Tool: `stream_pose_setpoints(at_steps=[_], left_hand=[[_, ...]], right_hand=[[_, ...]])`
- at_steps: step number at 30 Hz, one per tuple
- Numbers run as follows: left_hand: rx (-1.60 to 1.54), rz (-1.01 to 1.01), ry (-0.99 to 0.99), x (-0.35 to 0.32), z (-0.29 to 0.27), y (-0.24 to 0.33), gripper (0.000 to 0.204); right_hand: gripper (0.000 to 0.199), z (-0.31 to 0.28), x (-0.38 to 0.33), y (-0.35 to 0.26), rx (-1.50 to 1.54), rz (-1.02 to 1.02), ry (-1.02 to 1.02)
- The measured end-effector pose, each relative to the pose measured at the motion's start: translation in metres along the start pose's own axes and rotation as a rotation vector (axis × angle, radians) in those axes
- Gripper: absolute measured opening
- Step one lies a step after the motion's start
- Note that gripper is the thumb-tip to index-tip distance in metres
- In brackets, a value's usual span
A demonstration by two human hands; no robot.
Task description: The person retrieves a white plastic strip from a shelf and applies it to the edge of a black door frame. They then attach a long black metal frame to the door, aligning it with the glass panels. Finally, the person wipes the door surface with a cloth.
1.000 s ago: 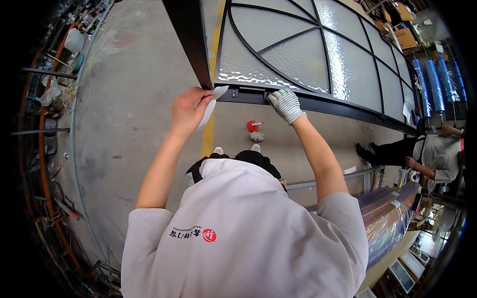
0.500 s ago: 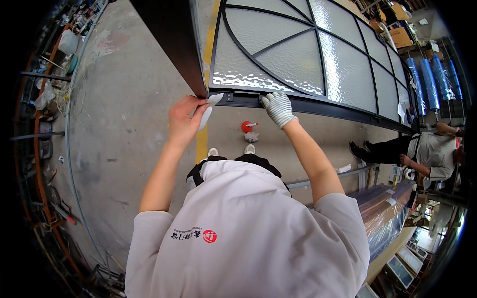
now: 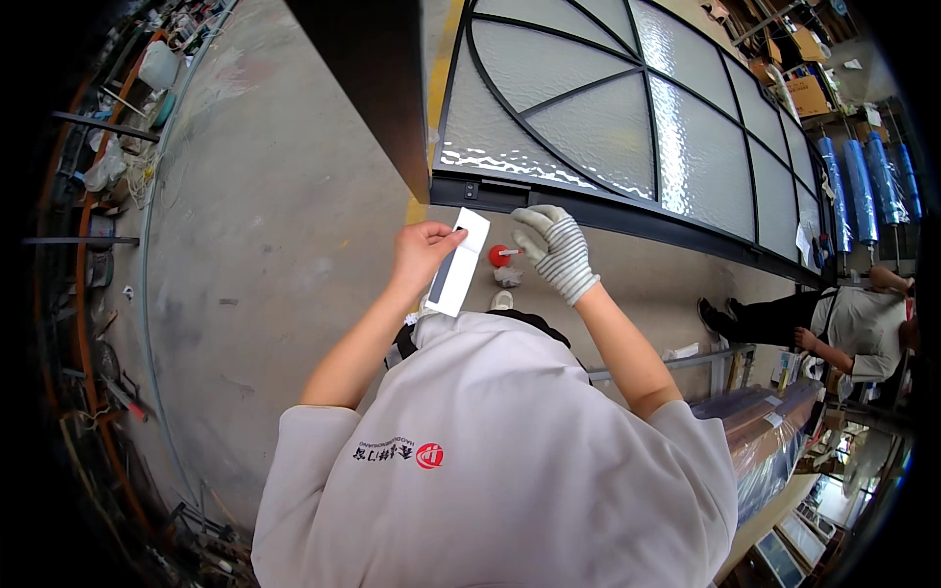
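My bare left hand (image 3: 421, 257) pinches a white paper strip (image 3: 474, 235) that has a dark grey band along one side. It holds the strip just in front of the black door frame (image 3: 627, 214), apart from it. My right hand (image 3: 559, 253), in a white and grey striped glove, is up to the right of the strip. Its fingers are bent and parted, with nothing visible in them. The framed panel has textured glass (image 3: 588, 132) divided by black bars, one of them curved. A dark upright board (image 3: 377, 88) stands at its left end.
On the floor below the frame are a red round container (image 3: 501, 256) and a crumpled clear bag (image 3: 508, 276). Another person (image 3: 843, 328) is at the far right. Blue wrapped rolls (image 3: 856, 186) stand behind; cluttered shelving (image 3: 98, 255) lines the left side.
My left hand has drawn back from the frame's corner toward me, turning the white strip so its dark band shows. My right hand has let go of the frame edge and come closer.
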State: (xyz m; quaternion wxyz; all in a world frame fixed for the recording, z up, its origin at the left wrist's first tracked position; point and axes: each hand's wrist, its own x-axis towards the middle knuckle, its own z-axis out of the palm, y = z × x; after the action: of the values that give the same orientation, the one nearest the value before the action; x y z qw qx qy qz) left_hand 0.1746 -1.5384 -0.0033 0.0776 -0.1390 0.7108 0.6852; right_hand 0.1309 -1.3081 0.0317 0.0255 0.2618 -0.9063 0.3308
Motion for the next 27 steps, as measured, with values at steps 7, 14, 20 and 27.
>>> stream_pose_setpoints(at_steps=[7, 14, 20, 27], left_hand=[[-0.247, 0.029, -0.301, -0.001, 0.013, 0.017, 0.029], [0.288, 0.296, -0.216, -0.003, 0.011, 0.013, 0.055], [0.517, 0.275, -0.074, 0.000, -0.013, -0.002, 0.056], [0.588, 0.327, -0.006, 0.003, -0.037, 0.008, 0.048]], right_hand=[[0.022, 0.006, 0.011, -0.036, 0.001, -0.088, -0.068], [0.021, 0.009, 0.014, -0.018, 0.110, -0.054, -0.181], [0.010, 0.032, 0.050, 0.012, -0.278, -0.237, 0.025], [0.014, 0.077, 0.075, 0.033, -0.633, -0.351, -0.248]])
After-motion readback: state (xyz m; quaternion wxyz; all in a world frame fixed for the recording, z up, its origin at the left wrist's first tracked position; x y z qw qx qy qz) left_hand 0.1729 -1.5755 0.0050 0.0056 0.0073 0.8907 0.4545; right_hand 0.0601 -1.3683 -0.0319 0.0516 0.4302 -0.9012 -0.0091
